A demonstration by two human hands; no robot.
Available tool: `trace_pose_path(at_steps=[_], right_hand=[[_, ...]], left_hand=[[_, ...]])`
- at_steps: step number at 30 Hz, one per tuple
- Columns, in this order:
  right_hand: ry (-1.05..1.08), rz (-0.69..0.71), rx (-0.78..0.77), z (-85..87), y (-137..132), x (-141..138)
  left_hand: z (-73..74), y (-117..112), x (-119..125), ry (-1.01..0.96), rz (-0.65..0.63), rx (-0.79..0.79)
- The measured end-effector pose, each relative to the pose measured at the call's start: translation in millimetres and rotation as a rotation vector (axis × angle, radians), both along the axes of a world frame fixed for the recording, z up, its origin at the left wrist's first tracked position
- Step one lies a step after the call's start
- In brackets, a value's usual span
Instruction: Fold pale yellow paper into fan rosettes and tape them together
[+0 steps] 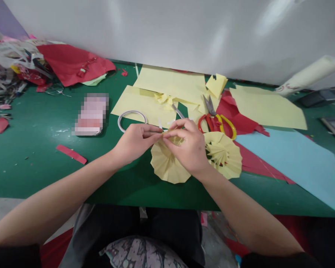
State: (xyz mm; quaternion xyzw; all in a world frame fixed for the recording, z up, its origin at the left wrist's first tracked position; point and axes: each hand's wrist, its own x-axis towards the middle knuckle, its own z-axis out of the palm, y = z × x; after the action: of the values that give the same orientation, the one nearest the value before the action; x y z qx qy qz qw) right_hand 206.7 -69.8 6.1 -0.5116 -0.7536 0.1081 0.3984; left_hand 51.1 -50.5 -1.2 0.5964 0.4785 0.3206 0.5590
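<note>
My left hand (136,144) and my right hand (189,149) meet fingertip to fingertip at the top edge of a pleated yellow paper rosette (170,169). Both pinch the folded paper there; the exact spot between the fingers is partly hidden. Just right of it, partly behind my right wrist, lies a second pleated yellow rosette (229,158) with a cut-out centre. Scissors with red and yellow handles (225,124) lie beyond my right hand, blades pointing away. A roll of tape (119,121) rests on the table beyond my left hand.
Yellow paper sheets (170,80) cover the back of the green table (108,190). Blue paper (301,156) and red paper (230,111) lie to the right. A blurred phone (91,113), a red strip (71,154) and a scrap pile (11,74) are on the left.
</note>
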Motion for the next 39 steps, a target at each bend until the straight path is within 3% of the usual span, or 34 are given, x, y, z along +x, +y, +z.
trace_pose_path(at_steps=[9,20,26,31,39], right_hand=[[-0.061,-0.126,0.07,-4.0,2.4,3.8],[-0.037,-0.104,-0.188,5.1,11.4,12.5],[0.029,-0.075,-0.317,3.1,14.2,13.0],[0.032,-0.056,-0.31,4.0,12.1,11.5],[0.021,-0.026,-0.198,5.9,10.9,11.9]], left_hand=[[-4.1,-1.6,3.1,-0.08,0.033,-0.054],[0.4,5.2,-1.6,0.0,0.119,0.153],[3.1,4.8,-2.0,0.078,0.074,0.19],[8.8,2.3,-2.6,0.224,-0.017,0.218],[7.8,5.0,-3.4,0.217,0.041,0.185]])
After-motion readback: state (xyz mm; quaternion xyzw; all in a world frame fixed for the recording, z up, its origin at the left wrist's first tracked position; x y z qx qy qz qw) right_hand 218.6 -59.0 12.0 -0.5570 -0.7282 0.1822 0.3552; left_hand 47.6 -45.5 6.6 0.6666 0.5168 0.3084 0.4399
